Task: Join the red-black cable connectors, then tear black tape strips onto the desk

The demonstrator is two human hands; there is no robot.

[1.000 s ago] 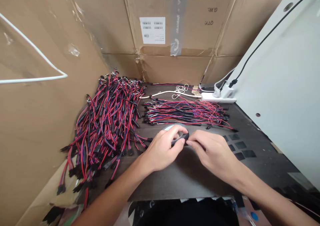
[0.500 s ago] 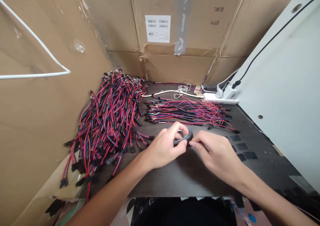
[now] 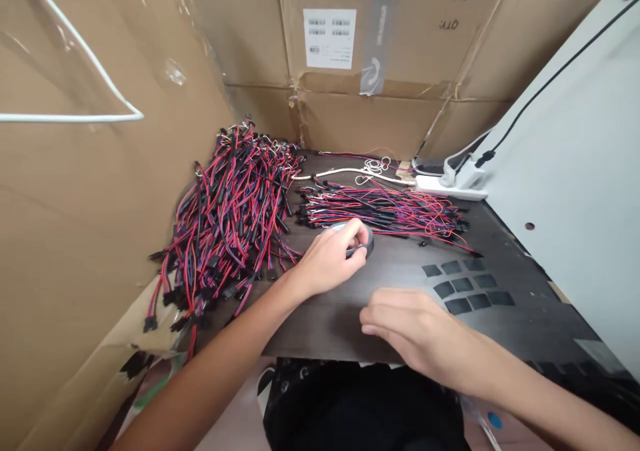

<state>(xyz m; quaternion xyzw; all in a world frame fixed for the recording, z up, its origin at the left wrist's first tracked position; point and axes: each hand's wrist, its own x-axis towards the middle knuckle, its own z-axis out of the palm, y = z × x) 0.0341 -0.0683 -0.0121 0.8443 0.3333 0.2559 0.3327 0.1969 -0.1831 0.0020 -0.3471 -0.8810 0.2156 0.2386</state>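
My left hand [image 3: 336, 256] is closed round a dark roll of tape [image 3: 369, 243], its fingers through the ring, over the dark table. Lower and to the right, my right hand [image 3: 407, 324] has its fingers pressed together; whatever they may hold is hidden. Several small black squares [image 3: 462, 284] lie in rows on the table to the right of both hands. Behind the tape roll stretches a flat bundle of red and dark wires [image 3: 385, 208]. A larger heap of similar wires with black connectors [image 3: 240, 204] covers the left side.
A white power strip [image 3: 453, 188] with plugs sits at the back right, beside a white panel [image 3: 575, 144]. Cardboard [image 3: 375, 121] stands behind and at the left. A white cable [image 3: 345, 170] runs along the back of the table [image 3: 320, 324].
My right hand has come away from the tape roll, down toward the table's front edge. My left hand still holds the roll. The view has tilted slightly, and more black squares show.
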